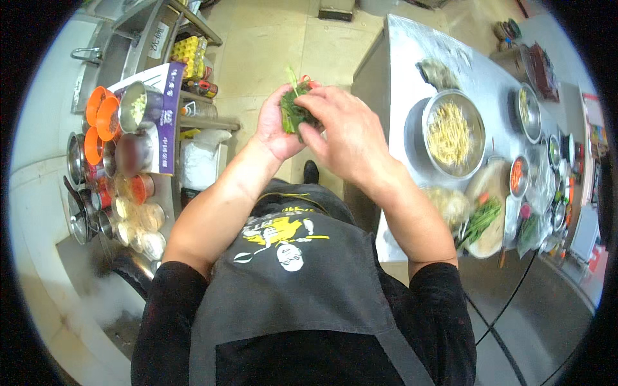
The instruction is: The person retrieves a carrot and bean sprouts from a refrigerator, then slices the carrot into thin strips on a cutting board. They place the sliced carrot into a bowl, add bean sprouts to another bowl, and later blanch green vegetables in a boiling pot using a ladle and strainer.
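In front of my body, over the floor, a small bunch of dark leafy greens point(291, 114) lies between my hands, with a pale green stem poking up and a bit of red at its far side. My left hand point(273, 128) cups the bunch from the left, its palm under the leaves. From the right, my right hand point(347, 125) bends its fingers over the leaves, thumb toward me. Its fingertips press on the bunch and partly hide it, so the red piece's kind cannot be made out.
On the right stands a steel table point(404, 77) with a bowl of pale yellow strips point(454, 135) and a round cutting board point(492, 238) holding greens. At left are orange bowls point(96, 106), a steel pot point(138, 106) and several seasoning containers point(132, 219). Steam rises at lower left.
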`<state>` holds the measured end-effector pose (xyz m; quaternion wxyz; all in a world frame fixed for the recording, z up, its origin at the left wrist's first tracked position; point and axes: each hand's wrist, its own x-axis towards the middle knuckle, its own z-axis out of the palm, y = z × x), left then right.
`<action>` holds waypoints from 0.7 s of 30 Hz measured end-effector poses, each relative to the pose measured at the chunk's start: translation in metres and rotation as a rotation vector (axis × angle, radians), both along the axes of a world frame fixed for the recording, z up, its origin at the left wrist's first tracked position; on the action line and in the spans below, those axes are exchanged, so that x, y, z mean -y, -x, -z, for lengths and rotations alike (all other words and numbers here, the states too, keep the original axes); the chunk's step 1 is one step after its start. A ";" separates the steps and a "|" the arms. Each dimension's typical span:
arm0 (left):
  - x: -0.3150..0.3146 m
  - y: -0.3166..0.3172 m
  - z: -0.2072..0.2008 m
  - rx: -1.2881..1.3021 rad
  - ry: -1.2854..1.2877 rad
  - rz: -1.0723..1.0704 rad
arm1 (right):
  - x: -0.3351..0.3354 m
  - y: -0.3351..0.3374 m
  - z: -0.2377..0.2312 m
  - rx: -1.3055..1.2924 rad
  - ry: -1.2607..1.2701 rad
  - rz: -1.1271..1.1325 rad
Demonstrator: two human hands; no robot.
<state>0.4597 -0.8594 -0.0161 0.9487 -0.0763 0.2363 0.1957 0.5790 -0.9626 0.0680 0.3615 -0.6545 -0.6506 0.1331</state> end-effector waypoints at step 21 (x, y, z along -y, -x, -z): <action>-0.699 -0.106 0.022 0.132 -0.005 -0.156 | -0.434 -0.192 0.146 -0.138 0.975 0.395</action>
